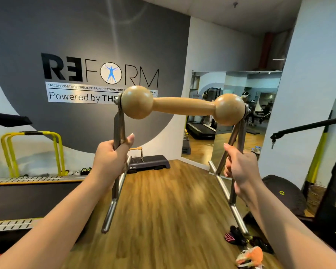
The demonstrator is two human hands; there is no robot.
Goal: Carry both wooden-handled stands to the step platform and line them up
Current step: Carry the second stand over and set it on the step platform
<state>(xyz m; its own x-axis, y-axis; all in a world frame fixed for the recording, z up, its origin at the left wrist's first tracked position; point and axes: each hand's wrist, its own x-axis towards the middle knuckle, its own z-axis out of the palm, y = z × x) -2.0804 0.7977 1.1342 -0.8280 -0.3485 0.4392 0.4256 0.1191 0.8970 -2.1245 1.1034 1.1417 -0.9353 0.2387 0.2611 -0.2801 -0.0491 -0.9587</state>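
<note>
Room: gym room with a wood floor, a grey wall with big letters and a mirror on the far right wall.
Head view, stand in my hands: I hold one stand up in the air in front of me. Its wooden handle is on top, with a round ball at each end. Metal legs hang down on both sides.
My left hand: my left hand is wrapped tight around the left metal leg, thumb pointing up.
My right hand: my right hand is wrapped tight around the right metal leg.
Other stand: the second stand is small and far away. It sits upright on the step platform, near the left end.
Step platform: dark and low, it lies on the floor by the grey wall, between my two arms as I look.
Left side: yellow bars stand by the wall. Some shoes lie on the floor near them. A dark treadmill is close to my left arm.
Right side: a black round cushion lies on the floor by the white wall. A black pole sticks out above it.
Near my feet: an orange and white shoe and a black and pink thing lie on the floor. I cannot tell what the black and pink thing is.
</note>
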